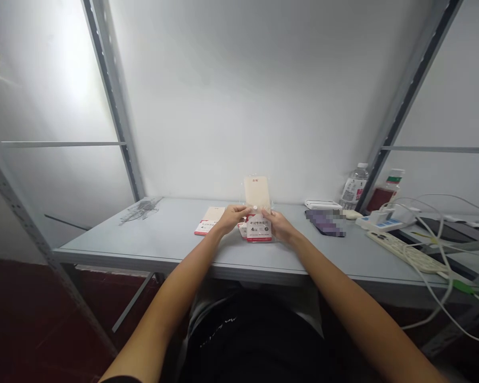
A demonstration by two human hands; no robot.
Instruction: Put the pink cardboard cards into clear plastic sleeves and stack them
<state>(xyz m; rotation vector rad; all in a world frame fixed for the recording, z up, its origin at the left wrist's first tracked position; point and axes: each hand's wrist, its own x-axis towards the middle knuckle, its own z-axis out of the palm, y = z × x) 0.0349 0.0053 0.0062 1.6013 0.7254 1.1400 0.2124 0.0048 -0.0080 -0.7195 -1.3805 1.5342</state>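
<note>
Left hand point(233, 218): closed in a pinch, fingers on the left edge of the clear plastic packet point(257, 196), palm turned down, just above the counter point(115, 239).

Right hand point(277, 224): also closed in a pinch, on the packet's right edge, its fingertips close to those of the left hand.

Between the hands: the packet stands tilted up, held by both hands. A plain cream panel rises above the fingers, and a white-and-red printed card point(258, 232) with a large "4" shows below them, its lower edge near the counter. A sliver of similar red-and-white print shows beside it, and it is hard to tell whether this is part of the same packet.

Just left of the left hand: a second flat packet point(210, 220), cream with a red edge, lies on the counter.

Well left of the hands: a loose bunch of thin grey wires point(140, 210) lies near the counter's back edge.

Right of the right hand: a pixelated flat object point(325, 222) lies on the counter, with a white box point(323, 205) behind it.

Farther right: a clear water bottle point(354, 187) stands upright near a bottle with a red label point(387, 190).

Far right: a cream power strip point(403, 252) lies on the counter, with white cables point(435, 255) looping over it.
</note>
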